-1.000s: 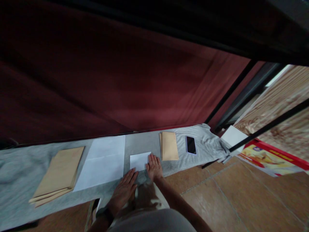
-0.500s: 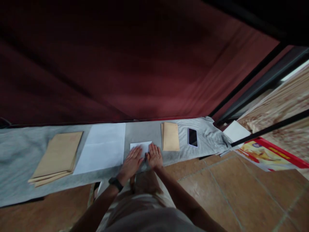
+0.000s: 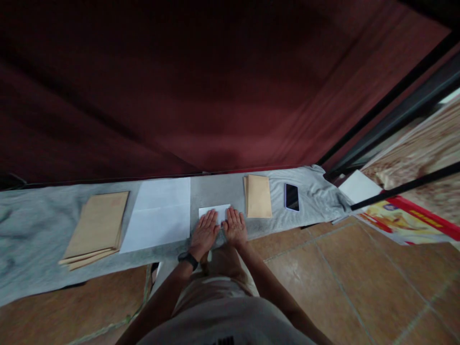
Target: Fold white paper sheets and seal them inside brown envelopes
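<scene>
A small folded sheet of white paper (image 3: pixel 222 215) lies on the grey cloth (image 3: pixel 215 189) right in front of my body. My left hand (image 3: pixel 206 232) rests flat on its left part, fingers stretched out, a dark watch on that wrist. Flat on the right end of the paper is my right hand (image 3: pixel 235 229), its fingers also extended. The two thumbs point toward each other, and the hands cover much of the paper's lower part. Left of my hands are larger white sheets (image 3: pixel 158 213) with a crease across them. A few small brown envelopes (image 3: pixel 259 196) sit to the right.
A stack of larger brown envelopes (image 3: pixel 97 223) lies at the left. Beyond the small envelopes is a phone (image 3: pixel 292 197). A dark red fabric wall (image 3: pixel 223 120) rises behind the cloth. Black metal bars (image 3: pixel 406 187) and a red-yellow printed box (image 3: pixel 406 220) stand at the right, above floor tiles.
The view has shifted slightly, so everything on the cloth appears a little higher and further right. My left fingers, blurred before, look sharper now. Both hands stay on the folded paper.
</scene>
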The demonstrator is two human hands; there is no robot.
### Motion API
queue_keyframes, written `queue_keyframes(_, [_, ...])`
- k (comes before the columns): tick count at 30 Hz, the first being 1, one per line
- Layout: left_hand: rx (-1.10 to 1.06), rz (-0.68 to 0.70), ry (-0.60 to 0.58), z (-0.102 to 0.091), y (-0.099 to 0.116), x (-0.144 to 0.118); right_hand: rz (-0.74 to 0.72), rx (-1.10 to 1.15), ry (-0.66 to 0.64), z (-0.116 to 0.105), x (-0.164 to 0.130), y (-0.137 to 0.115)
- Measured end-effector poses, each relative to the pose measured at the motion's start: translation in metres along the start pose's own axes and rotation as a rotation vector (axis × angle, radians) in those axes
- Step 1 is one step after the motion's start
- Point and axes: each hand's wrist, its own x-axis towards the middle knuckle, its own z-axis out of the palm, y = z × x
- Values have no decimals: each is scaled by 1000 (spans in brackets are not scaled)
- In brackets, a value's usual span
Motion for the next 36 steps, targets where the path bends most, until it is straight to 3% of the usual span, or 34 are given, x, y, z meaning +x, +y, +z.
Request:
queue_keyframes(8, [-10,-45,51,-2,-27,-34,-13,12,14,-1,0,3])
queue_keyframes(14, [10,-22,55,-4,-28,-48,2,11,15,2,1,3])
queue_keyframes(19, [0,42,27,-10,-25,-22,-2,14,9,4,2,3])
queue_keyframes(24, [-21,12,6,-9,-24,8,-13,22,23,5,0,5])
queue_keyframes(29, [-17,-1,43,-2,-17,14,-2,50,12,0,8,1])
queue_keyframes(36, [14,12,-5,1,-14,18,-51,136,-96,4,32,-22])
